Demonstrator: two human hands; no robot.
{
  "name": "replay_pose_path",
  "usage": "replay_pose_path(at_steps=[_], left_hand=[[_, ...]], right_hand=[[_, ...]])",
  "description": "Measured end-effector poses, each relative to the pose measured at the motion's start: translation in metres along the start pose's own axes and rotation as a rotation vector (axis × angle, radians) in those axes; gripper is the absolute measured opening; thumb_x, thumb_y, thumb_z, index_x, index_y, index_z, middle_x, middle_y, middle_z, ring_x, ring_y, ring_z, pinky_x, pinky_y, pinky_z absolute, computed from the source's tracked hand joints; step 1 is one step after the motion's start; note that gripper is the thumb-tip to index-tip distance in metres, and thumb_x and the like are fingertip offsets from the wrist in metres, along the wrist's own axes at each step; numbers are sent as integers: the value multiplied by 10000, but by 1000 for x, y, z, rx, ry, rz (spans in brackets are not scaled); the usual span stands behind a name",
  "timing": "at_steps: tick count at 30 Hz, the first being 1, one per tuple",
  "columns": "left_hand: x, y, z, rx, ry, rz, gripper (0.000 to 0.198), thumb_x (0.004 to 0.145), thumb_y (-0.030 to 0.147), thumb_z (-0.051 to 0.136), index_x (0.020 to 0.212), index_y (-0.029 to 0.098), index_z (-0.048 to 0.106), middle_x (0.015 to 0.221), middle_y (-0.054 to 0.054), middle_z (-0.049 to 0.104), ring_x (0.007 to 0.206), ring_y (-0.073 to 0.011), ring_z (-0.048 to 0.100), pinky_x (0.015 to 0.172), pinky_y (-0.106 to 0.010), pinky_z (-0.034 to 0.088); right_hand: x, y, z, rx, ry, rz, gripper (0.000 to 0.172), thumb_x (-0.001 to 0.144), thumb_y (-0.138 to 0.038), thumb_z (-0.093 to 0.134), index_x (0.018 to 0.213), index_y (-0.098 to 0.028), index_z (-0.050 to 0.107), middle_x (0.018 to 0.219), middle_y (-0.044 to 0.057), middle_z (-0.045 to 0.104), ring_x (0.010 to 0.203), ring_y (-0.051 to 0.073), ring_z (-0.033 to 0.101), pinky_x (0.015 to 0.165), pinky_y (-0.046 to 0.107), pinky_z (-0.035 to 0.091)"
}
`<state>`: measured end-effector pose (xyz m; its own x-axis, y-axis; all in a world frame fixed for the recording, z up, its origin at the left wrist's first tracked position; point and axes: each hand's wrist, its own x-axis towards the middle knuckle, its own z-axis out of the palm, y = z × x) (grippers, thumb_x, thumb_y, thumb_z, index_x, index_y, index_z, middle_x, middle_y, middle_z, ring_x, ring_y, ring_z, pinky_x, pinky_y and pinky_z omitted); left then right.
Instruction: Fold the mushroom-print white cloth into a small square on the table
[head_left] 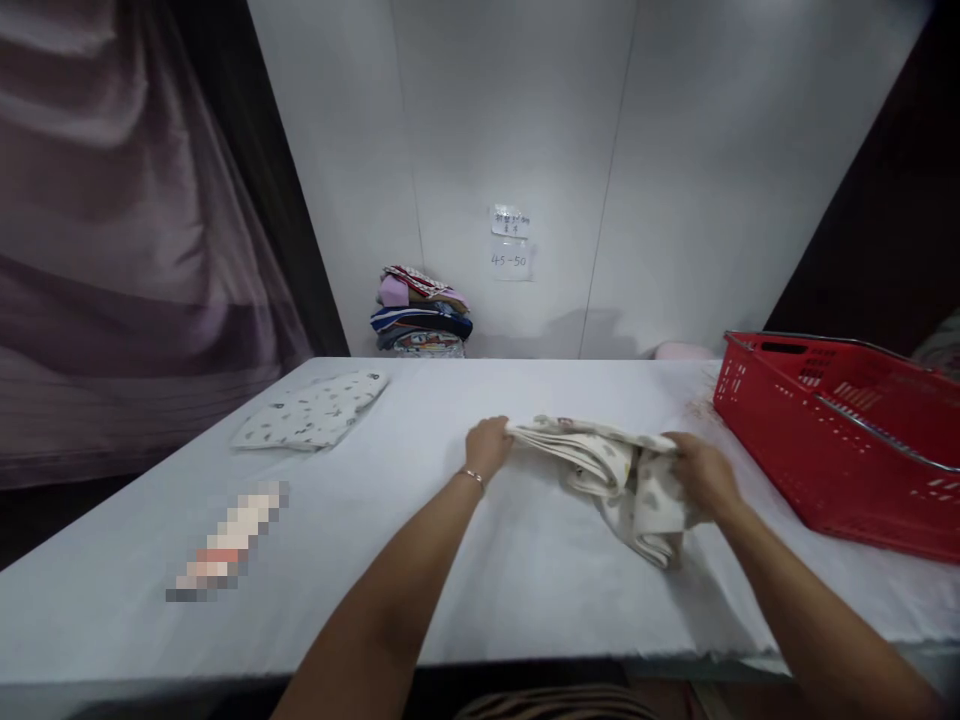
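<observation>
A cream cloth with a small scattered print (600, 460) hangs bunched in loose folds between my two hands, just over the white-covered table (525, 590). My left hand (489, 447) wears a bracelet at the wrist and pinches the cloth's left end. At the other side my right hand (705, 475) grips the right end, its fingers partly hidden by fabric and slightly blurred. Whether the piece is a garment or a blanket I cannot tell. Farther left lies a flat, folded white cloth with a similar print (311, 412).
To the right stands a red plastic basket (847, 440) with a metal handle. A pile of folded fabrics (421, 315) rises behind the table's far edge. Paper notes (510, 243) are stuck on the wall. A pixelated item (229, 540) lies front left; a curtain (135, 250) hangs at the left.
</observation>
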<state>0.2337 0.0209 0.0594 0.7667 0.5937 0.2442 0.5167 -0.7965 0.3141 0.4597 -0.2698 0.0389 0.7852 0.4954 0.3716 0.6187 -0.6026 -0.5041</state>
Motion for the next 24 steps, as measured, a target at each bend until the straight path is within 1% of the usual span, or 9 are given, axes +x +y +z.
replay_pose_path(at_steps=[3,6,9,12,15,17,19,22,24], left_hand=[[1,1,-58,54,116,88,265,876,210,609,1108,298,703,1134,-49,714,1125,-253,612,991,-379,457],[-23,2,-123,96,197,253,315,869,243,594,1156,312,705,1159,-24,710,1139,-243,611,1002,-380,446],[-55,-5,-176,139,271,315,377,886,342,524,1220,310,696,1219,-13,686,1210,-293,578,1030,-469,423],[-70,-18,-204,147,337,316,429,911,400,449,1254,281,677,1266,2,660,1244,-313,553,1047,-533,396],[-55,-32,-202,172,357,306,402,909,313,459,1243,254,676,1287,8,652,1267,-304,539,1069,-545,387],[-38,-43,-183,207,316,260,410,880,211,494,1247,235,675,1323,-14,647,1297,-300,528,1080,-516,411],[-27,-57,-153,244,242,131,483,839,131,535,1302,214,647,1418,-60,603,1342,-297,507,1091,-470,440],[-35,-84,-104,213,34,46,572,837,152,612,1406,184,567,1543,-115,492,1402,-293,467,1129,-442,443],[-52,-104,-75,170,-38,13,516,871,185,610,1387,198,587,1546,-111,491,1410,-286,469,1136,-447,449]], right_hand=[[18,1,-50,-107,162,-65,484,676,-159,494,1058,-212,786,994,99,787,912,290,720,815,395,552],[20,-12,-85,-134,343,-217,430,713,-166,487,1032,-207,772,1026,98,778,936,267,715,824,366,549],[19,-31,-106,-136,519,-444,400,716,-142,492,1013,-193,754,1010,103,766,944,247,704,844,342,540],[42,-55,-111,-153,603,-558,329,767,-137,521,999,-166,753,981,121,759,949,234,688,870,324,516],[92,-85,-94,-179,499,-504,343,821,-100,485,1038,-103,751,1040,161,754,1041,218,665,943,319,476],[124,-106,-71,-188,301,-461,412,858,-84,448,1172,-52,713,1160,196,726,1136,229,634,994,354,454],[139,-124,-42,-158,188,-442,442,863,-123,489,1255,-40,676,1219,219,703,1178,280,620,1028,432,454],[112,-134,-1,39,63,-537,420,885,-203,512,1255,-135,699,1282,170,695,1194,305,630,1048,482,477],[66,-128,21,189,-179,-554,367,925,-270,481,1168,-214,750,1201,107,745,1106,282,685,976,461,543]])
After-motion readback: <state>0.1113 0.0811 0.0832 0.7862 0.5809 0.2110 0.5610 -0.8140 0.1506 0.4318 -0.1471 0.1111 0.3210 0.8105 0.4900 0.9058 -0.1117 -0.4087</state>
